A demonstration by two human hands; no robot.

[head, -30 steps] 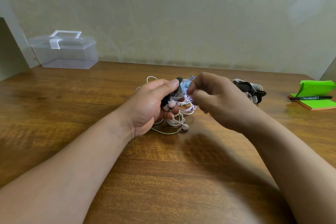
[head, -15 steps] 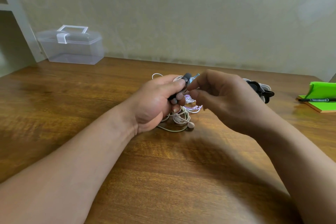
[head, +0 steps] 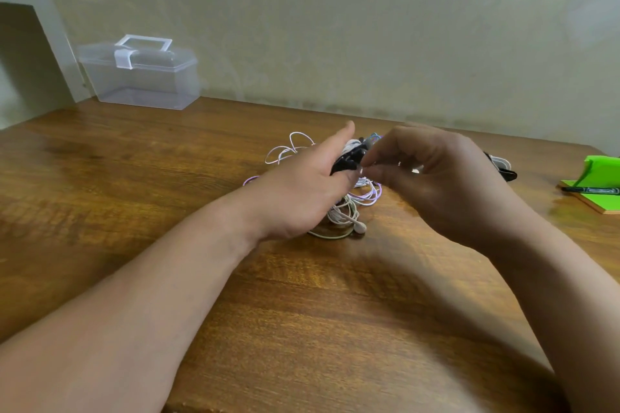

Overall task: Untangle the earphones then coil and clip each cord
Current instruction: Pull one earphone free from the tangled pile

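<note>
Left hand (head: 302, 188) curls round the tangled earphones (head: 345, 213) just above the table (head: 134, 211), thumb free. Right hand (head: 436, 178) pinches a blurred strand. Light, limp cords that likely snag, so grip near a bud.

Colours I read across the brown, wood-grained table (head: 302, 312)
On my feed the earphone cords (head: 349, 211) at centre are white, lilac and a little blue, around a black piece (head: 349, 157); clear box (head: 141, 84), white latch, at 10 o'clock; green notepad (head: 600, 171), black marker (head: 590, 190) at 3 o'clock.
</note>
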